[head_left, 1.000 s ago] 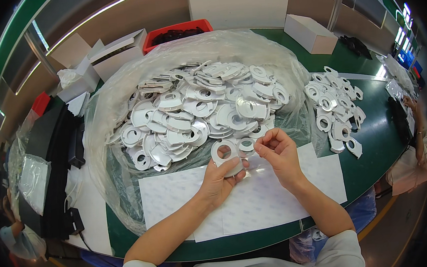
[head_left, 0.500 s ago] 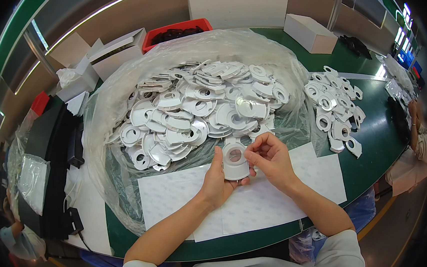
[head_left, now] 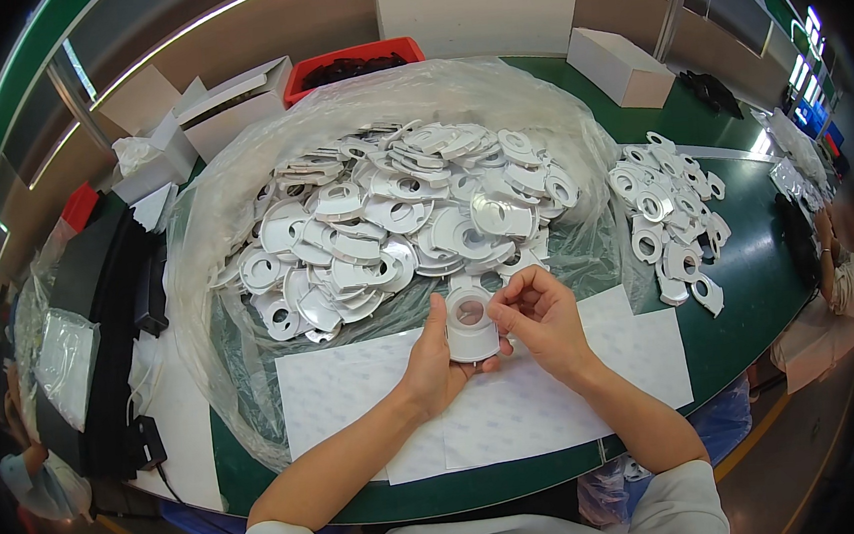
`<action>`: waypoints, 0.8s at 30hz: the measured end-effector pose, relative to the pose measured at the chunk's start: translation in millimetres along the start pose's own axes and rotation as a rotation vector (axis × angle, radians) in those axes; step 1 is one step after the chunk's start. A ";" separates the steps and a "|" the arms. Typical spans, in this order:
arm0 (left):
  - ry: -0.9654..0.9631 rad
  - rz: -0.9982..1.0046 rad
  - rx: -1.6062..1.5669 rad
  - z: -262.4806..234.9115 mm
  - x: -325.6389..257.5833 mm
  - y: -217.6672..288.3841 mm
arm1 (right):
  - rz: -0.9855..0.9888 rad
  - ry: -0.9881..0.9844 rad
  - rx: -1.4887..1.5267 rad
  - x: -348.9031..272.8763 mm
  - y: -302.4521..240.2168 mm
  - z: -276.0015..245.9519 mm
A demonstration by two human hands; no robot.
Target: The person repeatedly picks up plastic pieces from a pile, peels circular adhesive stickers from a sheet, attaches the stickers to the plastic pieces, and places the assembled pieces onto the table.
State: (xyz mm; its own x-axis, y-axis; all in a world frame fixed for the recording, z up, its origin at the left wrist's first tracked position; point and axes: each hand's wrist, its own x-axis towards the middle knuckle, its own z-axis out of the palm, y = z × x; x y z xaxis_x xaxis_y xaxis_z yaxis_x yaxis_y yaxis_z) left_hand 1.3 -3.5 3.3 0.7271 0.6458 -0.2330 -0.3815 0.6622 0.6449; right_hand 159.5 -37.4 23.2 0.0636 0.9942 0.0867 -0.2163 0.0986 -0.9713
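Note:
Over the white paper sheets (head_left: 358,413), my left hand (head_left: 435,365) grips a white plastic part with a round hole (head_left: 474,341) by its side and underside. My right hand (head_left: 542,320) is closed in a pinch at the right edge of the ring around the hole. Whether anything small sits between those right fingertips I cannot make out. Just beyond the hands rises a large heap of similar white parts (head_left: 383,215), lying in a spread-out clear plastic bag (head_left: 213,224).
To the right, a smaller pile of white parts (head_left: 679,212) lies on the green table (head_left: 748,262). A red bin (head_left: 355,57) with dark pieces and a white box (head_left: 622,66) stand behind. Black equipment (head_left: 102,343) runs along the left. Other people sit at both sides.
My hands and the held white part stay almost in place. At the far right, the other person has shifted slightly.

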 end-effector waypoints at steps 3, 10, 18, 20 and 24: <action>-0.017 0.008 0.007 -0.6 0.2 -0.8 | -0.014 0.011 -0.019 -0.4 -0.3 1.1; -0.025 0.027 0.029 0.3 -0.5 -0.9 | -0.019 0.026 -0.038 -1.5 0.6 2.0; 0.028 0.063 0.074 5.0 -2.7 0.5 | -0.003 0.002 -0.091 -2.4 -1.0 1.2; 0.037 0.057 0.043 2.7 -2.1 -1.0 | -0.050 0.009 -0.175 -3.0 -2.4 2.1; 0.052 0.045 0.066 -2.3 -2.0 -3.1 | -0.087 0.033 -0.285 -5.0 -6.4 5.2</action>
State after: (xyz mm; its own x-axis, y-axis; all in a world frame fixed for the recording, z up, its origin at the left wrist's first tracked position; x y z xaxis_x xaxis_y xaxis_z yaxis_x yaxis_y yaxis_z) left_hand -0.2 -5.9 0.1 0.6785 0.6946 -0.2390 -0.3737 0.6065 0.7017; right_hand 155.6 -42.8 30.1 0.1024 0.9802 0.1694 0.0735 0.1623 -0.9840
